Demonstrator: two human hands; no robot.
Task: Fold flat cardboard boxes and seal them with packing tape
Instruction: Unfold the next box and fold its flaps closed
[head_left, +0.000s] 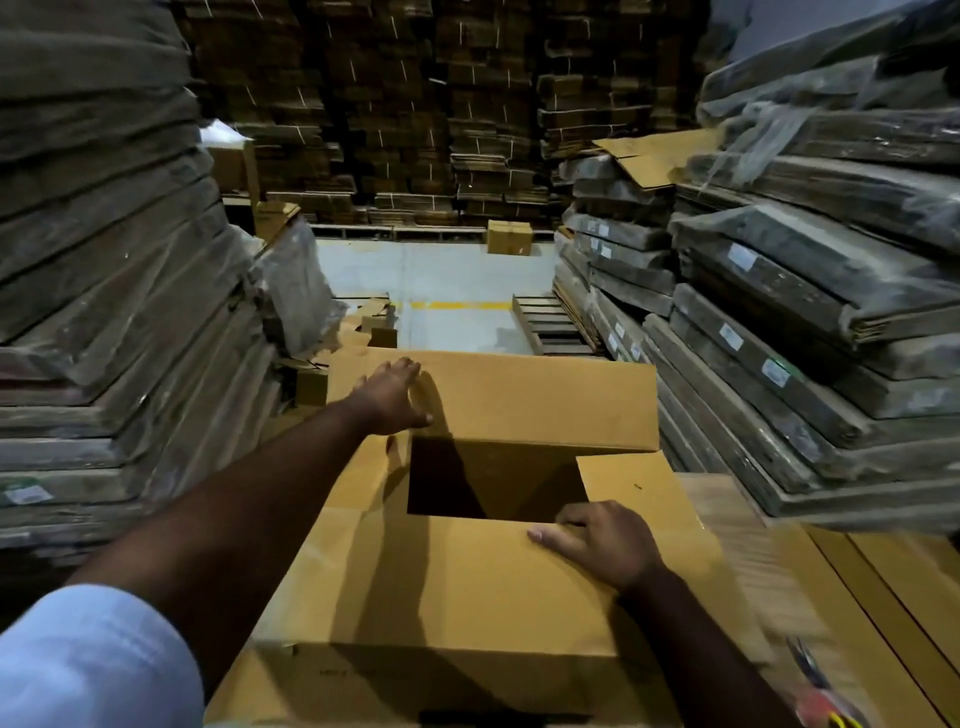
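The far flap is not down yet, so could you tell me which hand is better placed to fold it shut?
Left, probably. The left hand already lies with straight fingers on the far flap, so it can pull it down over the opening. The right hand is pressing the near flap flat and should stay there.

Left arm fully extended forward, sleeve rolled above the elbow; left hand (393, 396) flat, fingers (402, 366) straight and together, thumb spread. Right arm bent, shorter reach; right hand (597, 540) palm down, fingers loosely curled, thumb extended leftward.
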